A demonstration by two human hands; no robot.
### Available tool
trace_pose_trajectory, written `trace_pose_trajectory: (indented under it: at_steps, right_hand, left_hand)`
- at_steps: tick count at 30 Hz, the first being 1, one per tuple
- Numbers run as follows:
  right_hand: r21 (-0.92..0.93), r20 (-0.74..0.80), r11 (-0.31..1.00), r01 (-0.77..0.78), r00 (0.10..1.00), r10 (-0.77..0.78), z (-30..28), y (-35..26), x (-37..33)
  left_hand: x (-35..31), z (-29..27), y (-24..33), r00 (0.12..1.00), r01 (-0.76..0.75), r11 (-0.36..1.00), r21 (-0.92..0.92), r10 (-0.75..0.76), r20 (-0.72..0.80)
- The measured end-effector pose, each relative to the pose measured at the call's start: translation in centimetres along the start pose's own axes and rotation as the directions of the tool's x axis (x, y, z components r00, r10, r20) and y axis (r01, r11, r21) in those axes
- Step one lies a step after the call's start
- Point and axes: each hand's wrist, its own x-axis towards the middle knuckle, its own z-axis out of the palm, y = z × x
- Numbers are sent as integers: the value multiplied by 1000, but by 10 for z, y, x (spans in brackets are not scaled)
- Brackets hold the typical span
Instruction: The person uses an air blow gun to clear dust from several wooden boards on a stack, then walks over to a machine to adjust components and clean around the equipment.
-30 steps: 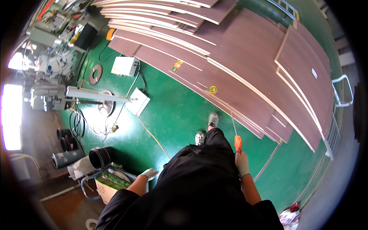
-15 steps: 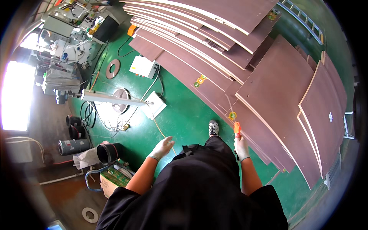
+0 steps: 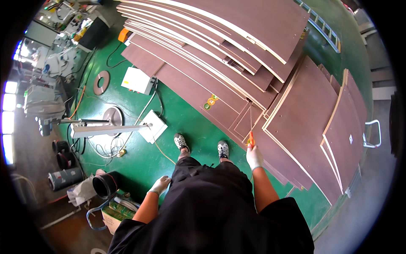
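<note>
My right hand [image 3: 254, 157], in a pale glove, is closed round the orange handle of a tool [image 3: 252, 137] with a long thin shaft. That shaft reaches out over the brown boards [image 3: 230, 111], its tip near the edges of the stacked panels; the tool's exact kind is unclear. Low beside my left hip hangs my left hand [image 3: 160, 185], also gloved, with loosely extended fingers and nothing visible in it. Round yellow and green stickers [image 3: 211, 101] lie on the lower board, left of the tool.
Large brown panels [image 3: 270, 25] are piled in overlapping layers ahead and right. A white post on a square base [image 3: 153, 126] stands left on the green floor, among cables and a white box [image 3: 136, 80]. Black cylinders [image 3: 105, 185] and a carton [image 3: 113, 219] sit lower left.
My right hand has moved up and left with the tool, over the boards. My left hand has dropped lower toward my hip. Both my shoes now show.
</note>
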Motion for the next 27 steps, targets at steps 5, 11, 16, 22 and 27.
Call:
trace_pose_trajectory:
  at_steps: [5,11,16,22,27]
  right_hand:
    - [80,-92,985,-152,983,159,27,-39,18]
    - [201,-131,951,-236,955,265,39,-83,18]
    - [361,-190,910,-203,939,285,52,-88,-16]
    - [754,-33,600,-267,897,440,56,-72,-73]
    - [721,-109,645,-253,878,466,39,-57,-67]
  left_hand:
    - [37,-121,68,975,203,940,-276,-220,-30]
    - [75,-248,15,952,-51,986,-156,1,-305]
    - [116,-309,-84,887,-379,492,784,434,157]
    - [164,-315,-32,866,-459,539,707,449,219]
    - [202,-281,45,829,-541,744,392,550,100]
